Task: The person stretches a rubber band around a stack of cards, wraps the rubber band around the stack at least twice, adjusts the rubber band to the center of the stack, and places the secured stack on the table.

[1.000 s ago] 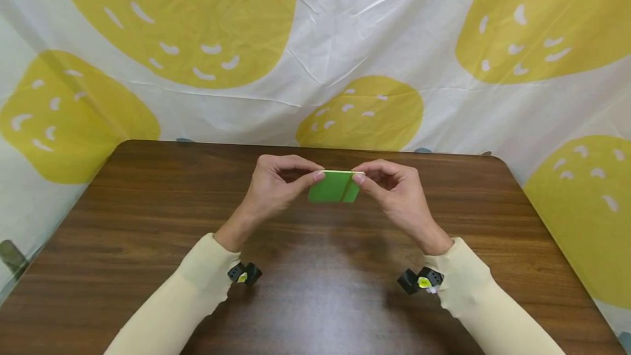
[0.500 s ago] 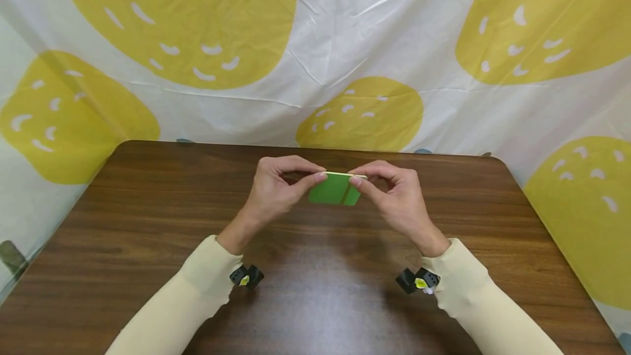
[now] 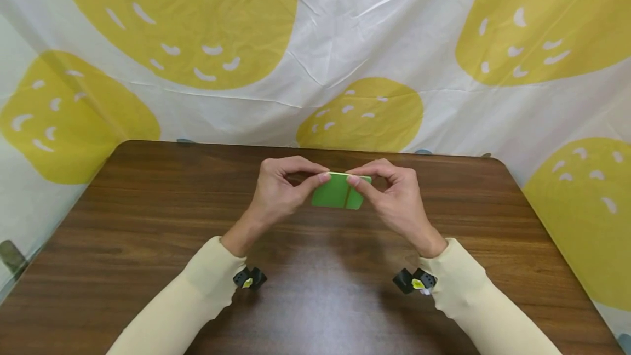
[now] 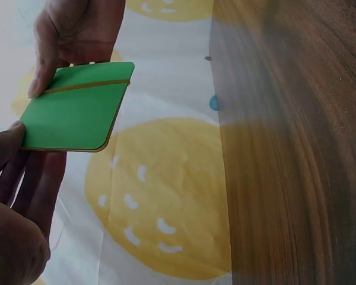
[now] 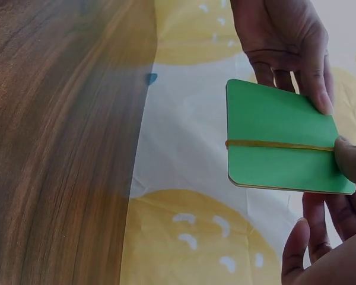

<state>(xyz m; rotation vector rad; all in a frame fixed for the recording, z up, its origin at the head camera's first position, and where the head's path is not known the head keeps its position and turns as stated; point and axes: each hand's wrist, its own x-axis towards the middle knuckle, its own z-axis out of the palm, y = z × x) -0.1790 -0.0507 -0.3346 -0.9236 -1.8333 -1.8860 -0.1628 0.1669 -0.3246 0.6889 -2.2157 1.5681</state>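
A thin green rectangular pad with rounded corners and a pale edge is held up over the table. Around it runs a narrow tan rubber band, right of the middle as seen from the head. My left hand pinches the top left corner between thumb and fingers. At the top edge, my right hand pinches the pad right where the band crosses, its thumb over the band's end. The pad's far face is hidden. In the left wrist view, the green face is tilted toward the camera.
A dark brown wooden table lies under both arms. Behind and beside it hangs a white cloth with large yellow fruit shapes. Small black cameras sit at both wrists, below cream sleeves.
My right thumb and fingers have moved left along the top edge, baring the pad's right corner. The band sits slightly nearer the middle. The left hand and pad have shifted slightly right.
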